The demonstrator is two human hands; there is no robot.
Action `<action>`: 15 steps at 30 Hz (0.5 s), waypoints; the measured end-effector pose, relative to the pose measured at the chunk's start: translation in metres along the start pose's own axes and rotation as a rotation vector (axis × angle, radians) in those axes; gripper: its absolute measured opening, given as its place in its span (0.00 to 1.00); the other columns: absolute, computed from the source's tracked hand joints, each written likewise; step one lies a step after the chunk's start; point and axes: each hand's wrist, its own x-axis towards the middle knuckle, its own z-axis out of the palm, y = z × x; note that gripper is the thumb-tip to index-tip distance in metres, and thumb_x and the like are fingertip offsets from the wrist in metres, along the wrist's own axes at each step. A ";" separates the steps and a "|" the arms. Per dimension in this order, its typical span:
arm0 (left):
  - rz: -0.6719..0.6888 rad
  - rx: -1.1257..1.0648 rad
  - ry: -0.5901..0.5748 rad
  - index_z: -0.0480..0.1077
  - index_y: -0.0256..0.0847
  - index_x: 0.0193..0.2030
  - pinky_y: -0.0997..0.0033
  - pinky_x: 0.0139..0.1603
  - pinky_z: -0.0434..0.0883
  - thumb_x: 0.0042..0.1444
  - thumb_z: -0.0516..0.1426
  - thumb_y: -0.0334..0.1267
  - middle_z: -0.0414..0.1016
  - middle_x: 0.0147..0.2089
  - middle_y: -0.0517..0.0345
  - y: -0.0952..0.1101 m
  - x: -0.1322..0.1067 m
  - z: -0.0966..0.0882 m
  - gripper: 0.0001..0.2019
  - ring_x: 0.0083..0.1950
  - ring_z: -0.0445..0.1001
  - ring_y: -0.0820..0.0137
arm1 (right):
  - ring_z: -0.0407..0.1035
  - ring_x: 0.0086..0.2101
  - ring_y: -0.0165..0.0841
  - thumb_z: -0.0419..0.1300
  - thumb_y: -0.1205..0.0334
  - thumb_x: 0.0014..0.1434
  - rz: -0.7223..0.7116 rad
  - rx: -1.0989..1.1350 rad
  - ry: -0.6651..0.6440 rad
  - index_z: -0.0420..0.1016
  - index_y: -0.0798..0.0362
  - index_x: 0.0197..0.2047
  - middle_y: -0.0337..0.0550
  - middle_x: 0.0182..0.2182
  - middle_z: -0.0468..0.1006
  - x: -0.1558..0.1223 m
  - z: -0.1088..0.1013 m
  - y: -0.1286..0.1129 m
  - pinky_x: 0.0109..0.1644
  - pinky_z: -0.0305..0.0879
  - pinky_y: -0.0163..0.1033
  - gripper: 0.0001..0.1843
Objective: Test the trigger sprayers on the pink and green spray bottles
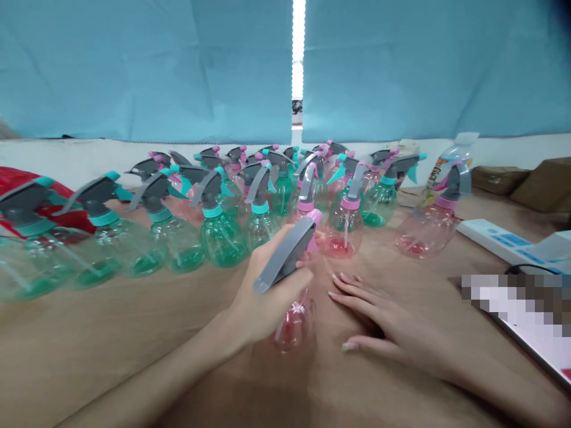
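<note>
Head view: L hand (255,302) is closed round the neck of a clear pink-tinted, round plastic spray btl w/ grey-and-pink trigger head (291,328), which is at centre front, near the tan tabletop (134,318); can't tell if its base touches. R hand (386,318) is palm-down just to the right of that btl, fingers apart, holding nothing. Behind + left, a row of clear green-tinted, round plastic spray btls w/ grey-and-turquoise heads (222,241); more btls, pink & green mixed, crowd behind. Another pink-tinted spray btl (343,239) stands just beyond the hands, one more (422,233) farther right, in front of a clear plastic drinks btl w/ label (441,169). Far R: white-and-blue flat box (499,239), brown boxes (544,185). Far L: shiny red plastic sheet or bag (13,176). Back: blue cloth curtain (134,71), bright gap mid.
</note>
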 end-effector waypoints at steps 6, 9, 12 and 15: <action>-0.008 -0.046 -0.019 0.65 0.47 0.51 0.72 0.30 0.67 0.48 0.53 0.29 0.65 0.29 0.67 0.000 -0.002 0.005 0.22 0.27 0.65 0.73 | 0.42 0.68 0.48 0.55 0.37 0.62 0.008 -0.018 -0.006 0.52 0.45 0.71 0.44 0.71 0.47 0.000 0.000 -0.001 0.69 0.44 0.61 0.40; 0.010 -0.021 -0.007 0.64 0.50 0.54 0.74 0.28 0.63 0.49 0.53 0.30 0.64 0.29 0.68 0.000 -0.004 0.006 0.23 0.26 0.61 0.75 | 0.42 0.68 0.49 0.56 0.37 0.62 0.002 -0.015 -0.005 0.52 0.45 0.71 0.45 0.71 0.47 0.000 0.001 -0.001 0.69 0.44 0.62 0.40; 0.030 -0.011 -0.005 0.64 0.50 0.55 0.76 0.27 0.60 0.49 0.52 0.29 0.61 0.28 0.69 -0.001 -0.004 0.006 0.24 0.25 0.57 0.76 | 0.42 0.68 0.48 0.56 0.37 0.62 -0.003 -0.018 0.006 0.52 0.44 0.71 0.44 0.71 0.47 0.000 0.002 0.000 0.69 0.45 0.61 0.40; 0.036 -0.034 -0.022 0.64 0.48 0.57 0.77 0.24 0.57 0.47 0.52 0.29 0.56 0.25 0.70 0.000 -0.003 0.007 0.27 0.24 0.52 0.76 | 0.42 0.68 0.48 0.55 0.37 0.62 -0.009 -0.030 0.009 0.52 0.45 0.71 0.44 0.71 0.46 0.000 0.003 0.001 0.69 0.45 0.61 0.40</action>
